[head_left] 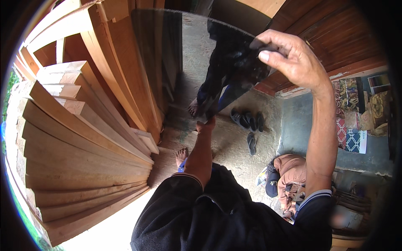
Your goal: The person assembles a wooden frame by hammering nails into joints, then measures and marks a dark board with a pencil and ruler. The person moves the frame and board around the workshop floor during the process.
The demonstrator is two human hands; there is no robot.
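A dark, see-through pane [240, 54], likely tinted glass, stands tilted in front of me. My right hand [293, 58] grips its upper right edge, with the thumb on the near face and the fingers partly behind. Down at its lower corner, my left hand [205, 124] is closed round the edge, its fingers partly hidden. Dark clothing and a bare foot show in the pane; I cannot tell whether they are a reflection or seen through it. Brown wooden boards on the left also show dimly through its left part.
Several long wooden planks [88, 150] stand stacked to my left, beside tall frames [104, 54]. Sandals [251, 121] lie on the concrete floor. A person in brown [291, 169] crouches at lower right. Patterned sheets [351, 134] lie at right, near brown wooden panels [335, 37].
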